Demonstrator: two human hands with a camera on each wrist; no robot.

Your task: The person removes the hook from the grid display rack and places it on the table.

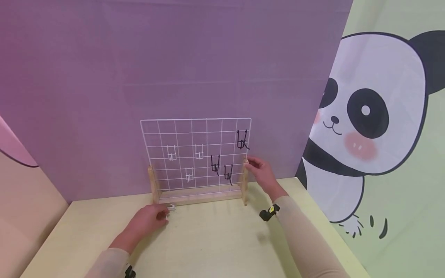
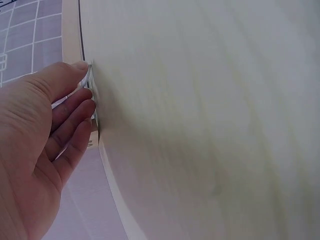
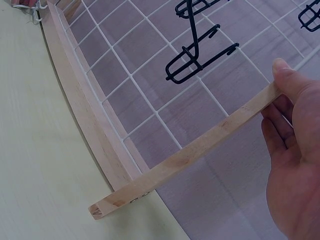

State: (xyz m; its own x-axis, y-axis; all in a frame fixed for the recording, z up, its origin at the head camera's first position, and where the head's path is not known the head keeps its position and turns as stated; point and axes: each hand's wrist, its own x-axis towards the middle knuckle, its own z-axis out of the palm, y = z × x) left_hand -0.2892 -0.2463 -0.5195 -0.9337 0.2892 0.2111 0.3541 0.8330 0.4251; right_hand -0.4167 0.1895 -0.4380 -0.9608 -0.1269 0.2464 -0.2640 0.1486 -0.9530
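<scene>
Left hand [image 1: 147, 222] on a white hook [image 1: 171, 207], right hand [image 1: 263, 177] on the right post [image 1: 245, 189]

My hands are well apart. With the left, low down, I pinch the hook between thumb and fingertips, just in front of the foot of the left post [image 1: 154, 187]; in the left wrist view my fingers hide most of it, so I cannot tell its full shape. My right grips the top end of its post, thumb on one side, fingers behind. Between the posts stands the grid [image 1: 192, 133], above the base [image 1: 201, 200] on the table [image 1: 215, 239]. Three more white hooks [image 1: 172, 156] hang on the grid's left half, two about level and one lower between them. Three black hooks [image 1: 241, 144] hang toward the right: one high near the edge, two lower. Behind the grid is a purple backdrop [image 1: 208, 58]; to the right, a panda [image 1: 393, 69] on the wall [image 1: 410, 216]
</scene>
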